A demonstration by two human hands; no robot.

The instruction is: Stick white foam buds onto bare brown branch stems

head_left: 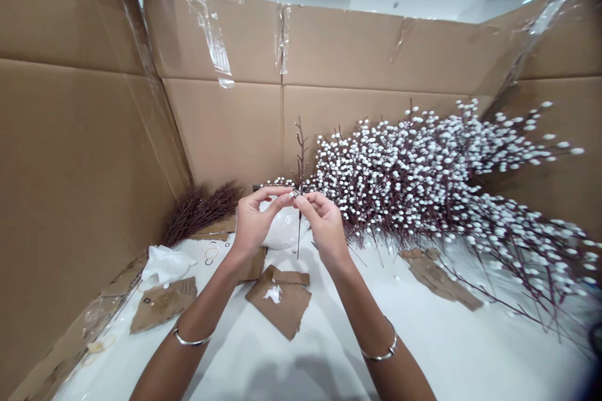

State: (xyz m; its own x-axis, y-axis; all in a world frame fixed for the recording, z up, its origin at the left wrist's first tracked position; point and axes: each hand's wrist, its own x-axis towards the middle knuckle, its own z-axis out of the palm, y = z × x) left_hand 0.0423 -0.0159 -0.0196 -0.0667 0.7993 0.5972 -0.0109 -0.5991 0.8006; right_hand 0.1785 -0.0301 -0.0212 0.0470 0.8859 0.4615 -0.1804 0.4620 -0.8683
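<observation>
Between my two hands, a thin brown artificial twig (301, 153) stands upright, its side shoots bare of white buds at the top. My right hand (328, 223) pinches the twig around its middle with thumb and forefinger. The stem's lower end hangs below the fingers. My left hand (256, 219) is closed in a pinch against the twig, with a tiny white piece that looks like a bud (292, 194) at its fingertips. Both sets of fingertips nearly meet, partly hiding that piece. Behind them sits a clear plastic bag of white bits (285, 225).
A large heap of white-budded branches (404, 169) fills the right side. Bare brown twigs (202, 210) lie at the back left. Torn cardboard (286, 310), white wadding (165, 265) and rubber bands (211, 254) lie on the white table (226, 338). Cardboard walls (226, 131) enclose it.
</observation>
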